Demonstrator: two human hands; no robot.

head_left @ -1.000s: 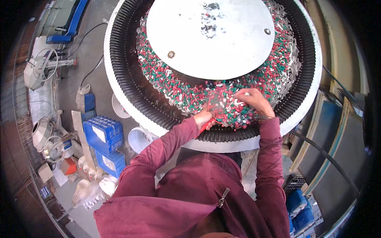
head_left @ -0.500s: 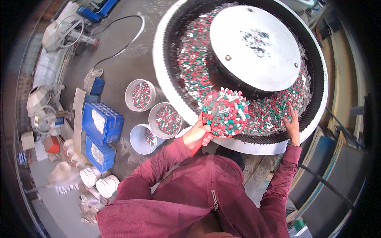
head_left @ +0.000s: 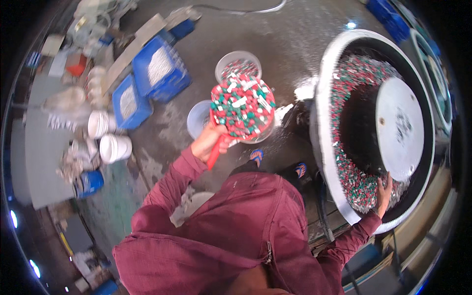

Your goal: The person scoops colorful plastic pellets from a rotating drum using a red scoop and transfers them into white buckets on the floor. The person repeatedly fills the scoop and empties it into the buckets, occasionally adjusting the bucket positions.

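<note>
My left hand [head_left: 210,141] is wrapped round the handle of a red round scoop [head_left: 215,153], held up level over buckets on the floor. A heap of small red, green and white pieces [head_left: 243,108] fills the scoop. My right hand [head_left: 383,194], fingers stretched out, is at the near side of a big round tub [head_left: 325,128] with a white rim. Similar wet-looking pieces [head_left: 351,179] lie in the tub's ring-shaped trough, close to my fingers. Whether the fingertips touch them I cannot tell. A pale round cover [head_left: 396,118] sits at the tub's centre.
Beyond the scoop stands a bucket [head_left: 220,65] of pieces; a bluish-white bucket [head_left: 195,118] is partly hidden left of it. Blue crates [head_left: 172,83] with white contents and white buckets [head_left: 117,149] stand farther left. A hose [head_left: 236,10] lies across the wet floor.
My view has turned left. The full scoop has gone from over the tub's edge to above the buckets. My right hand stays at the tub's near side.
</note>
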